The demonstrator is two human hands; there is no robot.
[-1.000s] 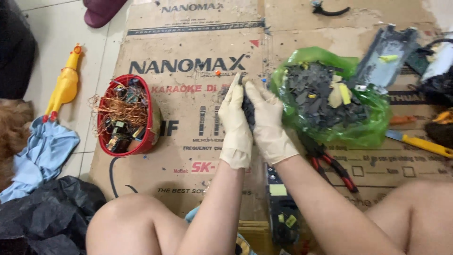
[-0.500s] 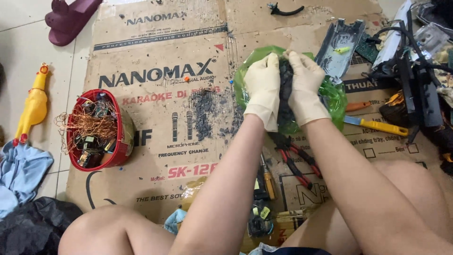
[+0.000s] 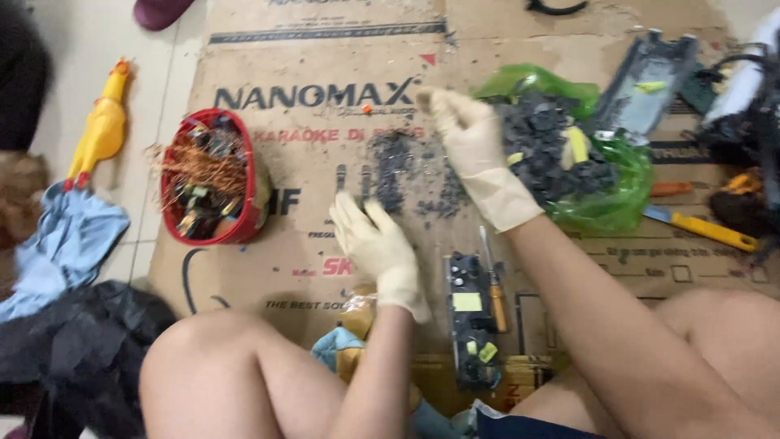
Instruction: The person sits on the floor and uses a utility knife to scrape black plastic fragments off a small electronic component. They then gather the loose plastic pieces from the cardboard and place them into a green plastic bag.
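Note:
My left hand (image 3: 378, 248), in a cream glove, lies flat with fingers spread on the cardboard sheet (image 3: 325, 49), just below a scatter of dark crumbs (image 3: 398, 175). My gloved right hand (image 3: 471, 142) hovers at the left edge of a green plastic bag (image 3: 609, 211) full of dark broken pieces (image 3: 544, 138). Its back faces the camera and the palm is hidden. A circuit board (image 3: 471, 317) and a screwdriver (image 3: 491, 284) lie between my knees.
A red basket (image 3: 248, 219) of copper wire and parts stands at the left. Beyond it lie a yellow rubber chicken (image 3: 101, 130), a blue cloth (image 3: 69, 244) and a black bag (image 3: 73, 341). A yellow utility knife (image 3: 699, 228) and a grey casing (image 3: 646, 73) lie at the right.
Both hands gripped one dark piece together over the green bag. They have come apart: the left dropped to the cardboard, the right stays by the bag. The dark piece is no longer seen.

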